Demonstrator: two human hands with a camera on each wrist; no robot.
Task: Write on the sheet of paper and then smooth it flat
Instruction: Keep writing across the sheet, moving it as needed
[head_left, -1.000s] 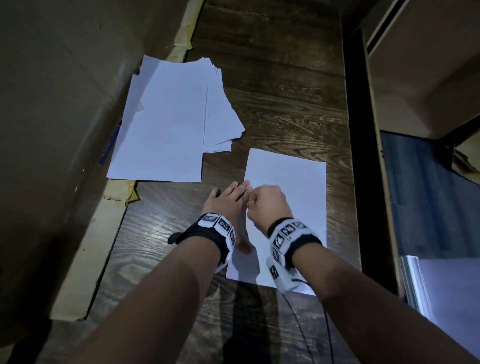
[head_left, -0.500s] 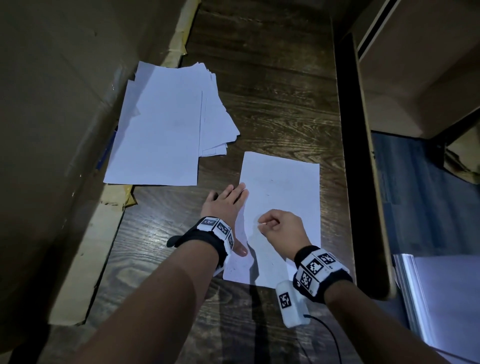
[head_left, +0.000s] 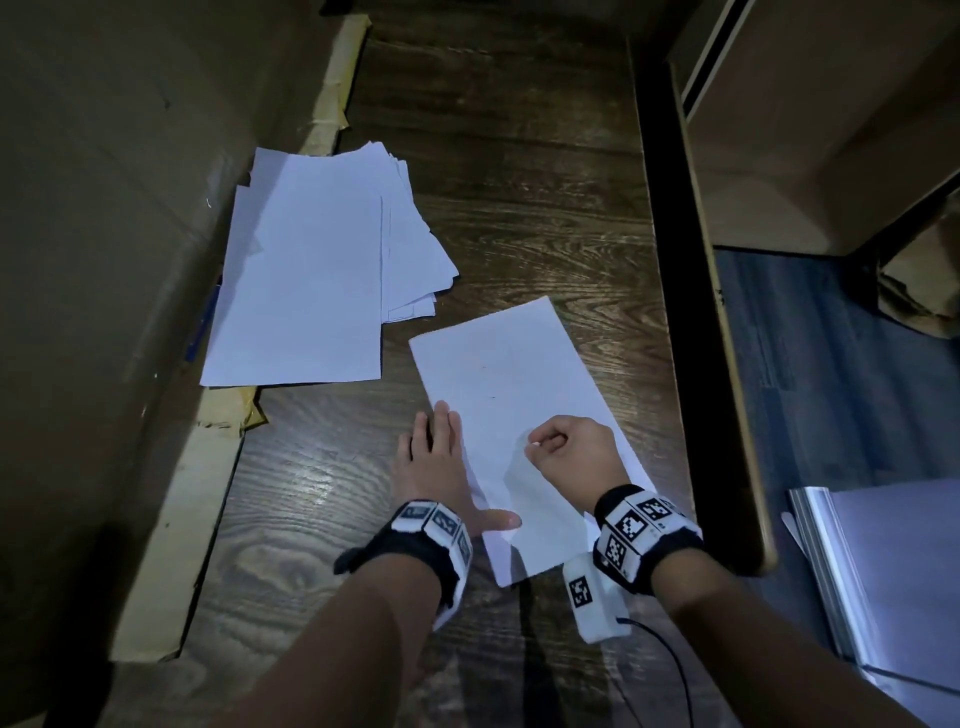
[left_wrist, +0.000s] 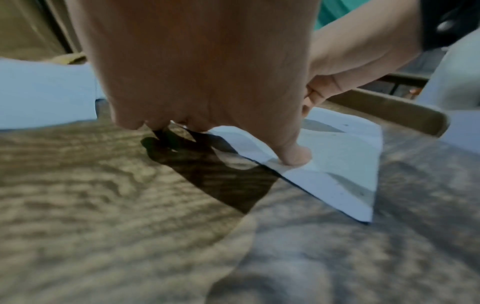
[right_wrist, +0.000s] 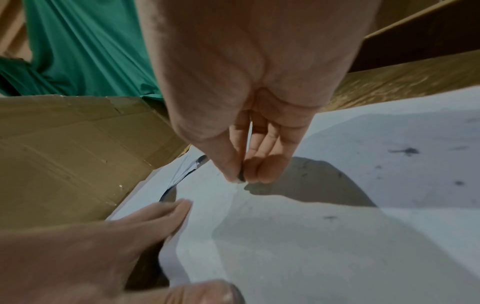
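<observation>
Since the earlier frame the sheet (head_left: 511, 410) has turned, its far end now angled toward the paper stack (head_left: 311, 280), which lies just beside it on the wooden table (head_left: 311, 499). White, with a few faint dark marks, it bulges slightly near the left hand (head_left: 434, 467), whose straight fingers and thumb press its edge. On it, the right hand (head_left: 571, 449) is curled, thumb and fingertips pinched on something small and dark that I cannot identify.

The head camera looked steeply down from above the single white sheet of paper (head_left: 511, 415). Both wrist cameras sat low beside it, sharing its near edge (left_wrist: 324, 174) (right_wrist: 311, 236).
</observation>
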